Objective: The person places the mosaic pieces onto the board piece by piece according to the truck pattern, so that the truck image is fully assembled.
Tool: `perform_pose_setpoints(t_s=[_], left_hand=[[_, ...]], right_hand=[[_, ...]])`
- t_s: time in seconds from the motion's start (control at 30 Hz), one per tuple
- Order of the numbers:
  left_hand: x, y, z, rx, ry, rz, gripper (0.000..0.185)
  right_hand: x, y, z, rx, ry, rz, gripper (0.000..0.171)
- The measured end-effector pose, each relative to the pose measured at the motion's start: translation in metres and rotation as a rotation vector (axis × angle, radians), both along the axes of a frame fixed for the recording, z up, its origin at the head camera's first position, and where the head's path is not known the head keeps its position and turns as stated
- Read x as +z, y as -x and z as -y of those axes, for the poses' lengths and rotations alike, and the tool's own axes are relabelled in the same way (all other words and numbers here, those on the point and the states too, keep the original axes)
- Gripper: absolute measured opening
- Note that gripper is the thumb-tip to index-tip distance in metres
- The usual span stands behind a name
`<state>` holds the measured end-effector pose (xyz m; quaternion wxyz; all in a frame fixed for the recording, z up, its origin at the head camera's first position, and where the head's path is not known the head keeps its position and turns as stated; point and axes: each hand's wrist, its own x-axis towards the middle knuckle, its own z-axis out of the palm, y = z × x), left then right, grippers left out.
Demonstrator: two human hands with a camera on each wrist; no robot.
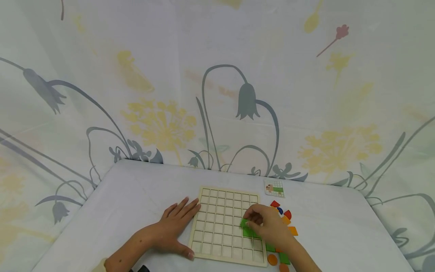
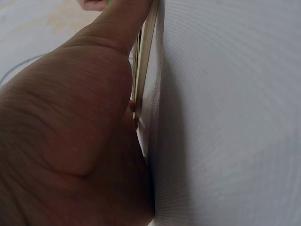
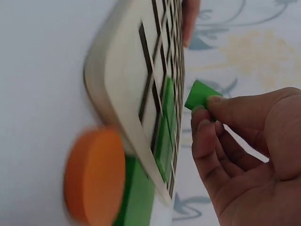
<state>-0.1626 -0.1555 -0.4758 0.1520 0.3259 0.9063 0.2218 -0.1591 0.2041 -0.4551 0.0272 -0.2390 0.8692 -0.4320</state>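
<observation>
Flower-printed fabric (image 1: pixel 163 121) is hung behind a white tabletop (image 1: pixel 136 196). At left, the left hand (image 1: pixel 171 229) is laid, fingers straight, against a wooden grid board (image 1: pixel 209 238). Above the board's right side, a green piece (image 3: pixel 200 94) is pinched by the right hand (image 1: pixel 270 227), near green tiles (image 1: pixel 247 232); farther right, loose coloured shapes (image 1: pixel 292 231) are strewn near a picture card (image 1: pixel 274 188).

The grid board (image 1: pixel 218 218) looks like smooth matt wood, the white table cover (image 2: pixel 235 117) finely woven cloth.
</observation>
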Motion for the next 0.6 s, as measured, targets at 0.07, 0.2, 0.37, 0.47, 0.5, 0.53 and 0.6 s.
perform_pose_setpoints(t_s=[0.07,0.2,0.37,0.47,0.5,0.53,0.6], left_hand=[[0.000,0.000,0.000,0.000,-0.004,0.000,0.134],[0.001,0.000,0.000,-0.002,-0.007,0.003,0.134],[0.001,0.000,0.000,-0.002,-0.002,-0.001,0.134],[0.001,0.000,0.000,-0.002,0.000,-0.002,0.134],[0.001,0.000,0.000,-0.002,0.000,-0.003,0.134],[0.001,0.000,0.000,-0.003,0.000,-0.003,0.134],[0.000,0.000,0.000,-0.002,-0.002,-0.005,0.134]], right_hand=[[-0.004,0.000,0.007,0.011,-0.004,0.003,0.017],[-0.011,-0.001,0.016,0.023,-0.036,0.021,0.016],[-0.013,-0.002,0.019,0.009,-0.070,0.036,0.012],[-0.012,-0.002,0.020,0.007,-0.089,0.019,0.010],[-0.012,-0.002,0.019,0.007,-0.099,0.011,0.010],[-0.012,-0.002,0.019,0.005,-0.108,0.003,0.010],[-0.011,-0.002,0.016,-0.003,-0.129,-0.015,0.010]])
